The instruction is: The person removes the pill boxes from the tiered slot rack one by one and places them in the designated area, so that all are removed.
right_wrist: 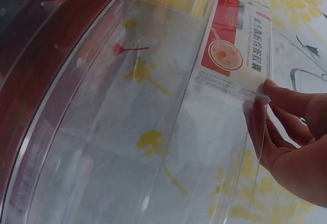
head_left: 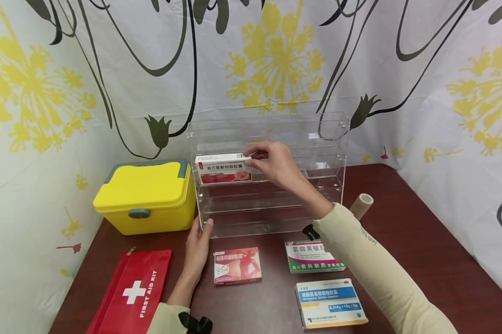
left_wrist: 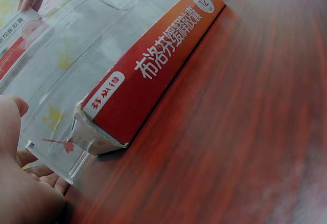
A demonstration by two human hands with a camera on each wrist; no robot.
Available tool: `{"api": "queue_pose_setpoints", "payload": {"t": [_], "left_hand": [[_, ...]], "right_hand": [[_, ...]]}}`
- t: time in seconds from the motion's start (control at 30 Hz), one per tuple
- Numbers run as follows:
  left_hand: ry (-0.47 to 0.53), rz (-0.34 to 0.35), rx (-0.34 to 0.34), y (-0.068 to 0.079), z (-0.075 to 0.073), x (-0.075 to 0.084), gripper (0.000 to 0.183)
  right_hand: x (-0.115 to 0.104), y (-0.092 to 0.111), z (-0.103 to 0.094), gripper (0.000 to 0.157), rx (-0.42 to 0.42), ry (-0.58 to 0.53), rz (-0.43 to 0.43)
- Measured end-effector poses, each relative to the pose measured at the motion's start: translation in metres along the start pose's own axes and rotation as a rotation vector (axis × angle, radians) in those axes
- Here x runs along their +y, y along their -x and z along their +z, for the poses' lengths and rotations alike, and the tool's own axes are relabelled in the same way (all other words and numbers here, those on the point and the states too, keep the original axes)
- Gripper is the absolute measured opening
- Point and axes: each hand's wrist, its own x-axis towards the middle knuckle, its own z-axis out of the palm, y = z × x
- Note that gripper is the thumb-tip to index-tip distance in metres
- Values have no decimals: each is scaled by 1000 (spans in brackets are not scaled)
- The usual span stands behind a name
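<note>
My right hand (head_left: 276, 162) pinches the right end of a white and red medicine box (head_left: 223, 169) between thumb and fingers. The box stands upright at the left of an upper tier of a clear acrylic display rack (head_left: 272, 215). In the right wrist view, the same box (right_wrist: 232, 45) sits behind the tier's transparent front lip, with the thumb at its corner. Low on the rack's left side, my left hand (head_left: 196, 246) holds the edge. The left wrist view shows the thumb in front and the fingers (left_wrist: 48, 175) behind the clear panel.
A red ibuprofen box (head_left: 237, 266), a green and white box (head_left: 313, 256) and a blue and white box (head_left: 331, 304) lie before the rack. Left are a yellow case (head_left: 146, 199) and red first aid pouch (head_left: 131, 290). A cardboard tube (head_left: 361, 206) stands right.
</note>
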Motion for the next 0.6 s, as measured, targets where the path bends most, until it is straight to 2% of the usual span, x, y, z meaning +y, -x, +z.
{"api": "queue_pose_setpoints", "payload": {"t": [0.27, 0.6], "left_hand": [[-6, -15, 0, 0, 1, 1, 63], [1, 2, -6, 0, 0, 2, 62]], "right_hand": [[5, -2, -2, 17, -4, -194, 98], [7, -2, -2, 15, -14, -199, 123]]}}
